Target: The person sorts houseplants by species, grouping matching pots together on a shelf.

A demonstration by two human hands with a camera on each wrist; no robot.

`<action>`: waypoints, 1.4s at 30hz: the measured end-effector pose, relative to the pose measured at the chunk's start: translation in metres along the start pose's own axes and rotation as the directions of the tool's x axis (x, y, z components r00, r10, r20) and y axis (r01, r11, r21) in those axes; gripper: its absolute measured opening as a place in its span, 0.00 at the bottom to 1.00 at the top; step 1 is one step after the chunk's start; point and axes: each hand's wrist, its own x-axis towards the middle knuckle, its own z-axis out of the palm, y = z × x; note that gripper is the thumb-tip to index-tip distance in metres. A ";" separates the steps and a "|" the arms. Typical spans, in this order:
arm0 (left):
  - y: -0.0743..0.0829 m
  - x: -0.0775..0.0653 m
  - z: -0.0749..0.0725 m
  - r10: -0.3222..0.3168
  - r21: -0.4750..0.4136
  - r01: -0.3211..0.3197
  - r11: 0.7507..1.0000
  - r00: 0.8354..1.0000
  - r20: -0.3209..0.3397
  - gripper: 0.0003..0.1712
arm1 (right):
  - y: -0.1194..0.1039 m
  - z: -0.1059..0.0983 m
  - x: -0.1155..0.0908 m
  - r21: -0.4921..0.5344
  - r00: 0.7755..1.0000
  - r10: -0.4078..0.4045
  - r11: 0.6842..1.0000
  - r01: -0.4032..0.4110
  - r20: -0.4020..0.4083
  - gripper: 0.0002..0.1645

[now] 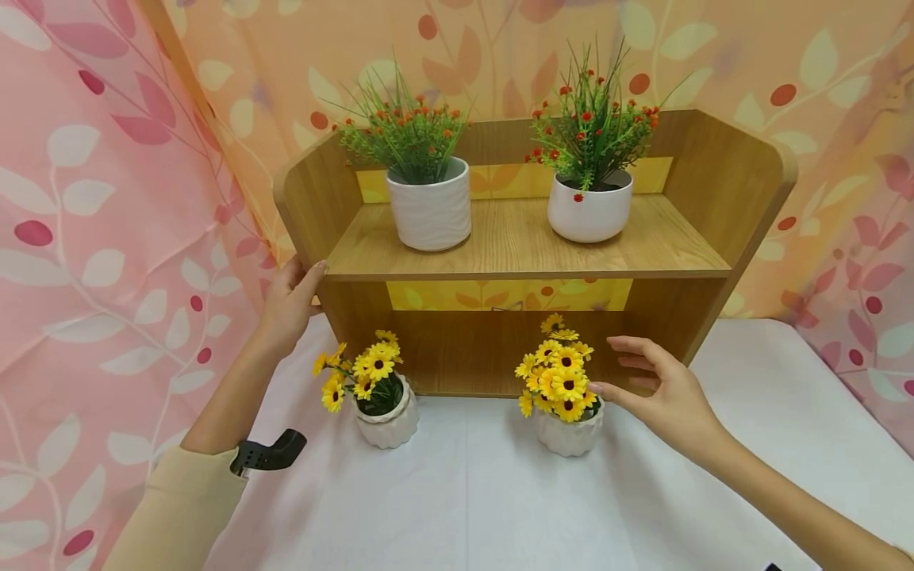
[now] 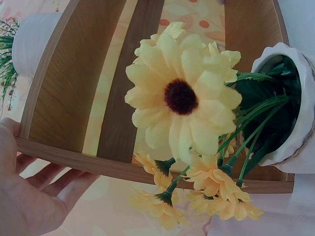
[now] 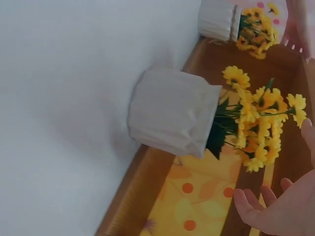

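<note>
My left hand (image 1: 289, 305) holds the left side panel of a two-tier wooden shelf (image 1: 528, 250), thumb at the front edge and fingers around the outer face. In the left wrist view, those fingers (image 2: 74, 189) show beyond the panel's edge. My right hand (image 1: 667, 392) is spread beside the right-hand pot of yellow flowers (image 1: 571, 434), its thumb tip close to the blossoms. That white pot (image 3: 172, 113) stands upright on the cloth before the shelf. A second white pot of yellow flowers (image 1: 389, 420) stands to its left, near my left hand.
On the upper board stand a ribbed white pot (image 1: 432, 210) with orange-flowered greenery and a smooth white pot (image 1: 591, 212) with red-flowered greenery. A white cloth (image 1: 457, 492) covers the table. Patterned curtains (image 1: 107, 198) hang behind and at both sides.
</note>
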 end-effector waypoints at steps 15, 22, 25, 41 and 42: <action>0.000 0.001 0.001 0.003 0.012 -0.003 1.000 1.000 -0.004 0.38 | 0.041 0.040 -0.018 -0.069 0.995 0.097 0.993 -0.094 0.037 0.53; 0.001 0.002 0.001 -0.002 -0.003 0.002 1.000 1.000 -0.006 0.38 | 0.049 0.058 -0.022 -0.029 0.985 0.163 0.987 -0.161 0.061 0.57; 0.001 0.002 0.001 0.001 -0.009 -0.001 1.000 1.000 -0.004 0.38 | 0.051 0.067 -0.023 0.013 0.985 0.165 0.986 -0.166 0.057 0.57; 0.002 0.000 0.001 -0.003 0.009 0.003 1.000 1.000 -0.008 0.38 | 0.049 0.094 -0.028 0.066 0.986 0.143 0.988 -0.137 -0.091 0.59; 0.002 0.000 0.000 -0.002 0.010 0.002 1.000 1.000 -0.007 0.38 | 0.048 0.094 -0.028 0.065 0.984 0.148 0.988 -0.142 -0.096 0.58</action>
